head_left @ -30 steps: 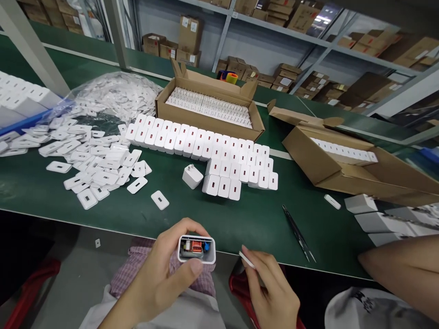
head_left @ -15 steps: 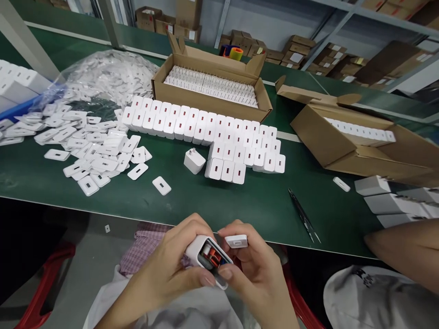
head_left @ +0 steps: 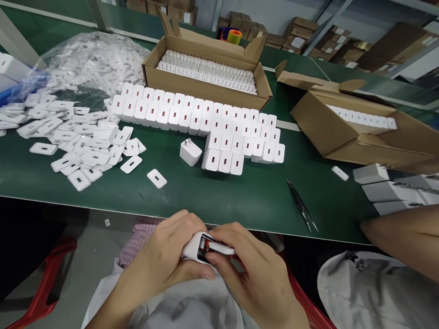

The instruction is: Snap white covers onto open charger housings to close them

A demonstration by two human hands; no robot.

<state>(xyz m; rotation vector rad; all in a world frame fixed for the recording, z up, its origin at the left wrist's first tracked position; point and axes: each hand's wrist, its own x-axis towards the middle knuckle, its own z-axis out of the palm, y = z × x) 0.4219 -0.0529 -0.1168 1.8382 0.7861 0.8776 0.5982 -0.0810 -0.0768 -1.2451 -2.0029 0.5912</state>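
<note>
Just below the near edge of the green table [head_left: 240,201], over the lap, a white charger body [head_left: 192,246] is gripped in the left hand [head_left: 164,267], with the fingers curled round it and the thumb pressed on its side. A small white cover plate [head_left: 222,248] is pinched between the thumb and fingers of the right hand [head_left: 254,274] and is laid on the open end, where orange parts can be seen. The plate should be lined up square with the opening, the body held still, and the plate pushed down evenly until no gap is left.
</note>
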